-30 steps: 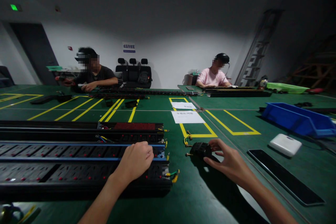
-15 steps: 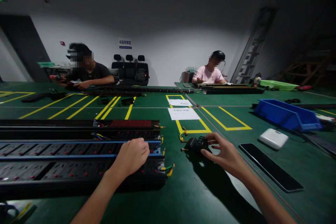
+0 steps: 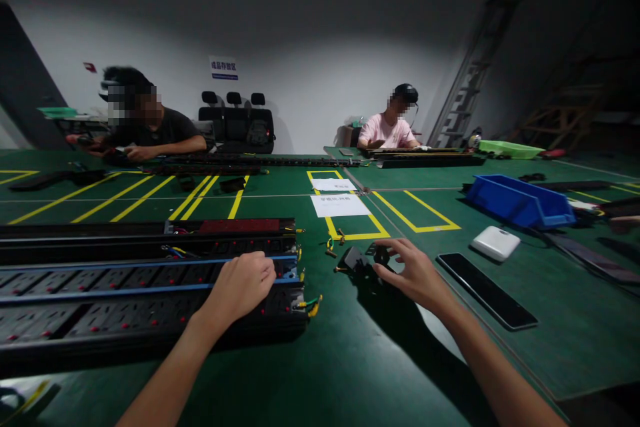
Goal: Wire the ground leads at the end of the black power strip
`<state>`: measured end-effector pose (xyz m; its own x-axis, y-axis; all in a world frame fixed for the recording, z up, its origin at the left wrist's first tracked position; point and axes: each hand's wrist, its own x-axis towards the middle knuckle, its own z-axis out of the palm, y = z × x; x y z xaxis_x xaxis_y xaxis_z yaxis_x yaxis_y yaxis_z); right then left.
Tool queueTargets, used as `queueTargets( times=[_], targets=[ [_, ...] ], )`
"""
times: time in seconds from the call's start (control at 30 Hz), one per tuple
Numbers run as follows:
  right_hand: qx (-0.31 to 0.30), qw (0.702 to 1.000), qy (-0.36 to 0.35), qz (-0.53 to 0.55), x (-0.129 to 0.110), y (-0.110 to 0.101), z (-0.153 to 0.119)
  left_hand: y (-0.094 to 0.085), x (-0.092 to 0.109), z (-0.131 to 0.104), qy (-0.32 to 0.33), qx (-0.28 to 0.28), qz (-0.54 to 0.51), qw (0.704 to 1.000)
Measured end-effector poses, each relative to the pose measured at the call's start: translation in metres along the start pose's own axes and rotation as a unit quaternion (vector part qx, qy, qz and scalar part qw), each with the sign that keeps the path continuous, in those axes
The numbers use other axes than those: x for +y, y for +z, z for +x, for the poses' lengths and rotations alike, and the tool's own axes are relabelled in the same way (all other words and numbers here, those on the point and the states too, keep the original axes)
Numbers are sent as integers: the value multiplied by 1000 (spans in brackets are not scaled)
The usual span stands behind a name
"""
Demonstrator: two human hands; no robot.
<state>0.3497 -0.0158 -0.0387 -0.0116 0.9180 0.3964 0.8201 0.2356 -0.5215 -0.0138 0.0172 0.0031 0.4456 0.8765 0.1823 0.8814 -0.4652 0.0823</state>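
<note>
My left hand [image 3: 246, 285] rests with curled fingers on the blue-edged black socket strip [image 3: 150, 278]; what its fingers hold, if anything, is hidden. In front of it lies another long black socket strip [image 3: 125, 317] with red switches and yellow-green wire ends. To the right, my right hand [image 3: 413, 273] has its thumb and fingers around a small black plastic part [image 3: 381, 253] above the green table. Right beside that part is a black block-like piece [image 3: 353, 259]. Small brass-coloured screws or pins [image 3: 331, 253] and a yellow-green wire lie just beyond it.
A dark phone [image 3: 487, 290], a white case [image 3: 496, 243] and a blue bin [image 3: 520, 201] lie on the right. White paper labels [image 3: 341, 205] lie inside yellow tape outlines ahead. Two people [image 3: 170, 130] work across the table, with long strips before them.
The view has turned slightly, so the scene sits further left and higher. My right hand's fingers have shifted a little at the black plastic part. My left hand stays on the strip.
</note>
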Motion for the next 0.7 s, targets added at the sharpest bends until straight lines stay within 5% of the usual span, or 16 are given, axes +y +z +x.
queueTargets(
  times=[0.3, 0.47, 0.7],
  targets=[
    [0, 1000, -27, 9, -17, 28, 8, -1, 1, 2, -3, -1, 3, 1000],
    [-15, 1000, -1, 15, -3, 0, 10, 0, 2, 2, -5, -3, 10, 1000],
    [-165, 986, -7, 7, 7, -31, 3, 0, 0, 3, -2, -5, 9, 1000]
  ],
)
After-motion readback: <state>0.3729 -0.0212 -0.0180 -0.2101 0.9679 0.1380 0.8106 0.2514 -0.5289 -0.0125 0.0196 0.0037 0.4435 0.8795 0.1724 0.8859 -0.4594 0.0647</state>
